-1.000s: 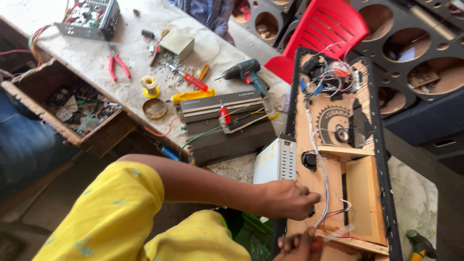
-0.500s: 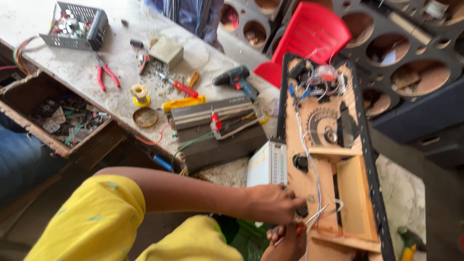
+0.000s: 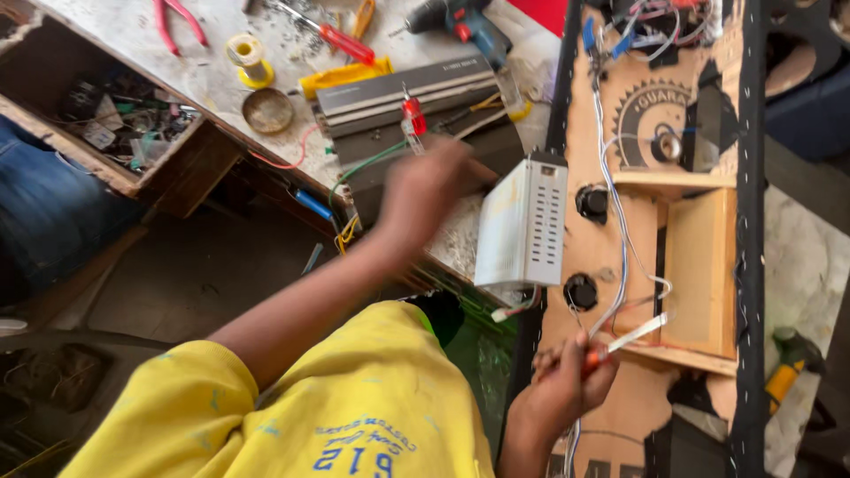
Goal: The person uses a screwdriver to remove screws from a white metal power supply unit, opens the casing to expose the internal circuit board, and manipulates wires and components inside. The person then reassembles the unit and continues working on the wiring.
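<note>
At the near right, over the tan wooden speaker panel (image 3: 699,265), the right hand (image 3: 562,385) is clenched on an orange-handled screwdriver (image 3: 620,343), its shaft pointing far-right. White wires (image 3: 611,221) hang loose, so wiring looks unfinished. The blurred left hand (image 3: 425,190) reaches over the desk (image 3: 177,66); I cannot tell its grip.

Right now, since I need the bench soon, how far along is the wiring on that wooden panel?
Done: two black knobs are fitted in the wooden panel. In hand: the right hand holds an orange-handled tool against its white wires; the left hand reaches toward the grey amplifier. Left, seemingly: the wires hang loose.
</note>
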